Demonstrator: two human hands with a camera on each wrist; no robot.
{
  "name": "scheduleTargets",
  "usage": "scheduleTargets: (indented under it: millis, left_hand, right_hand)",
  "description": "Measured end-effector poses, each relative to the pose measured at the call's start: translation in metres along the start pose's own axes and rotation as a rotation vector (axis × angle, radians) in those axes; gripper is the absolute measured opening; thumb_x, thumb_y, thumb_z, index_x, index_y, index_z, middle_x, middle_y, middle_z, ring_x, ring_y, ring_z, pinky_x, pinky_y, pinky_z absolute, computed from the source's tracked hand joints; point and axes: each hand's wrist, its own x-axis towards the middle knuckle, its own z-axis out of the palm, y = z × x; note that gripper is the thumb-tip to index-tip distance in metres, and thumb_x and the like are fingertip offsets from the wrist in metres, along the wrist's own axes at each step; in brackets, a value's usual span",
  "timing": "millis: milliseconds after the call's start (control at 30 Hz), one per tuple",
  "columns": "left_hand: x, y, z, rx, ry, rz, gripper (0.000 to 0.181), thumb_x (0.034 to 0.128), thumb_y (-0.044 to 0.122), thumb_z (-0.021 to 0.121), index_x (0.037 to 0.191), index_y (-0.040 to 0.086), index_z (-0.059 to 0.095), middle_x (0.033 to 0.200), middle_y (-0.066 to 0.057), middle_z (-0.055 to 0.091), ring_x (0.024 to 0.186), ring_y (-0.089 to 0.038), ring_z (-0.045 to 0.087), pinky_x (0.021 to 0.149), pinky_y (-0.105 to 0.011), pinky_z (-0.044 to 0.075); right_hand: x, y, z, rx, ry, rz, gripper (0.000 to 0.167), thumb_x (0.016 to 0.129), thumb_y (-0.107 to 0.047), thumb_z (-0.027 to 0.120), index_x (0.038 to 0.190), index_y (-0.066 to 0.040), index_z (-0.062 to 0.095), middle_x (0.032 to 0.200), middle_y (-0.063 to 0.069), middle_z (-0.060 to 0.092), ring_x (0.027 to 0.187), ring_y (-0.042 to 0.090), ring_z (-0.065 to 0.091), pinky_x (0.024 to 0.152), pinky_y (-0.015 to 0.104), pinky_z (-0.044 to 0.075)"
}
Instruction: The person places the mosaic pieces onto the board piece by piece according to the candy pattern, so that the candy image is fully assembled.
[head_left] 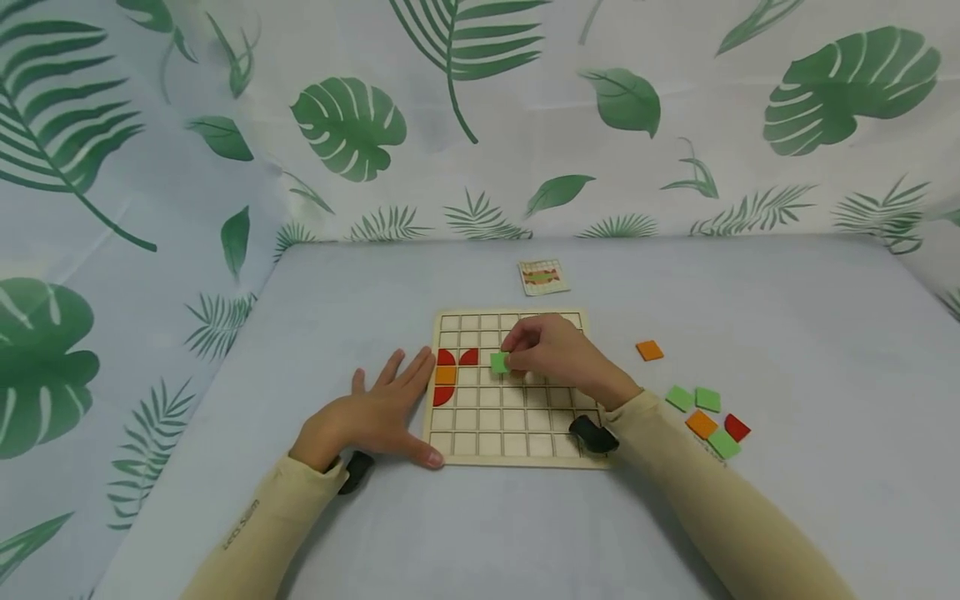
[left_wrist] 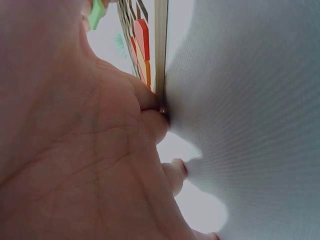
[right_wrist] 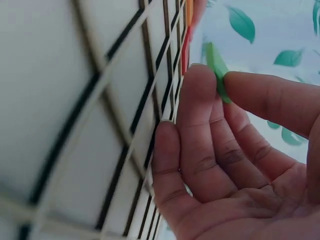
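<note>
A wooden grid board (head_left: 487, 421) lies on the table. In its left column an orange square (head_left: 446, 375) sits between two red quarter-round pieces, and another red quarter-round (head_left: 469, 357) lies a cell to the right of the upper one. My right hand (head_left: 555, 350) pinches a green square (head_left: 498, 362) between thumb and finger over the board; the right wrist view shows this green piece (right_wrist: 216, 70) tilted above the grid. My left hand (head_left: 375, 417), fingers spread, rests against the board's left edge, as the left wrist view of the hand (left_wrist: 100, 140) also shows.
A small pattern card (head_left: 543, 277) lies behind the board. To the right are a lone orange square (head_left: 649, 350) and a loose group with green squares (head_left: 707, 399), an orange square (head_left: 702, 424) and a red quarter-round (head_left: 737, 428). A leaf-print cloth (head_left: 510, 167) hangs behind.
</note>
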Motion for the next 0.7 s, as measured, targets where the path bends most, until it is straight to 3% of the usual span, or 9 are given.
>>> scheduleTargets:
  millis: [333,700]
  left_hand:
    - [0.001,0.001,0.0,0.012,-0.007,-0.015,0.141,0.0788,0.063,0.089,0.173,0.012,-0.001,0.18,-0.001,-0.009,0.163,-0.035,-0.016,0.117,-0.079,-0.007]
    - [0.002,0.002,-0.001,0.026,-0.018,-0.028,0.141,0.0789,0.064,0.089,0.173,0.012,-0.002,0.18,-0.001,-0.01,0.162,-0.034,-0.017,0.117,-0.079,-0.006]
  right_hand:
    - [0.021,-0.009,0.022,-0.087,-0.018,-0.001,0.005,0.093,-0.006,0.077,0.097,-0.004,0.075,0.085,0.004,0.07,0.08,0.02,0.061,0.075,0.033,0.049]
    - [0.03,-0.013,0.034,-0.215,-0.039,0.0,0.003,0.092,-0.008,0.078,0.091,-0.005,0.077,0.085,0.002,0.07,0.078,0.019,0.056,0.071,0.032,0.047]
